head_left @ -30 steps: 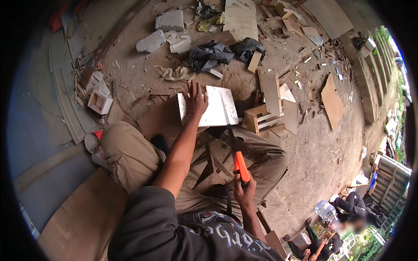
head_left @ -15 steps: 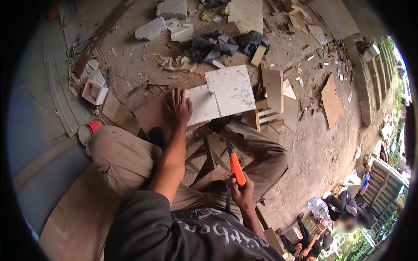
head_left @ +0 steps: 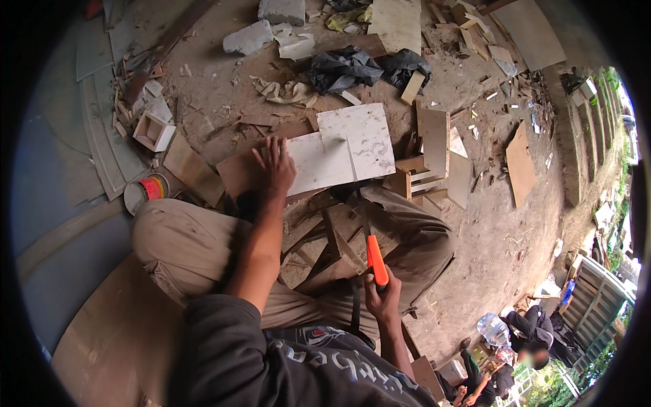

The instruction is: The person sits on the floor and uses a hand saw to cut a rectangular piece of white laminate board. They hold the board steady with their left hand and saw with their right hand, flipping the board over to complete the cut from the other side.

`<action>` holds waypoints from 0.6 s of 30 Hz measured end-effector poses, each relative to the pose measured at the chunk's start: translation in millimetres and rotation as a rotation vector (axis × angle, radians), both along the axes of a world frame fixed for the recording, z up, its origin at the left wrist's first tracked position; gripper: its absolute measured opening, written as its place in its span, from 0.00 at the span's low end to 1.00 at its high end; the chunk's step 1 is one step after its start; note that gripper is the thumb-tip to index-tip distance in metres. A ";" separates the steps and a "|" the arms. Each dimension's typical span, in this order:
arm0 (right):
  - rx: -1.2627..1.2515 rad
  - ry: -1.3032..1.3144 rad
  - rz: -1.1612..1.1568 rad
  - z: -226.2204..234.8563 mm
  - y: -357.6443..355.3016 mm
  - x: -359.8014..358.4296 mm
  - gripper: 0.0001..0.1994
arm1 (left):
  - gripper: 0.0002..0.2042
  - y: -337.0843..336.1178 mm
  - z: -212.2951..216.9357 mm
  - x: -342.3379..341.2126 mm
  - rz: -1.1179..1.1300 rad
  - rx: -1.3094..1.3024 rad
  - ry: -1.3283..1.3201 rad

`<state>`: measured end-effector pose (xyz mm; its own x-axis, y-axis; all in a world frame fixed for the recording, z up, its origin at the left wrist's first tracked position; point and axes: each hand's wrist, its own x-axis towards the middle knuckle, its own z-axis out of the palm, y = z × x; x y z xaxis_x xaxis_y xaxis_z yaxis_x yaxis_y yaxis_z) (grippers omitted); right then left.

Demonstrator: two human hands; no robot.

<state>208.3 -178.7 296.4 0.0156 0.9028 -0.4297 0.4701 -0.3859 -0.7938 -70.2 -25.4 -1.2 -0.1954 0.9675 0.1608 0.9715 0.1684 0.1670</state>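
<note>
My left hand (head_left: 276, 163) lies flat with fingers spread, pressing on the boards in front of me. Beneath it are a brown board (head_left: 237, 165) and the left end of a white, stained board (head_left: 315, 161). A narrow dark line crosses the white board near its right part. In my right hand (head_left: 384, 298) is the handle of a handsaw (head_left: 375, 260), bright orange and black. Its thin blade runs up toward the board's near edge, beside my bent right knee. Where blade and board meet is hard to make out.
Wooden frame pieces (head_left: 336, 247) lie between my legs. An open wooden box (head_left: 434, 152) stands right of the board, a paint can (head_left: 146, 190) by my left knee. Black plastic bags (head_left: 346, 68) and concrete chunks (head_left: 249, 39) lie beyond. Other people (head_left: 532, 332) sit at lower right.
The view has shifted slightly, so the ground appears farther right. The saw handle sits a little more upright and to the right. My left hand stays on the boards.
</note>
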 end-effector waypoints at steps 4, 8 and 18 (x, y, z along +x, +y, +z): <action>0.007 0.041 -0.002 -4.2 -2.8 -5.9 0.11 | 0.21 37.5 -1.6 60.5 0.223 0.095 -0.195; -0.035 0.054 -0.006 1.4 -2.3 1.6 0.14 | 0.15 50.0 6.8 83.7 0.236 0.156 -0.215; -0.056 0.122 0.020 -7.2 13.4 -12.6 0.15 | 0.11 61.1 3.0 78.4 0.196 0.025 -0.195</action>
<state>195.7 -165.4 289.3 -0.0577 0.8768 -0.4774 0.3792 -0.4231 -0.8229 8.1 35.7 1.7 -0.4080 0.9043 0.1253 0.8699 0.3434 0.3539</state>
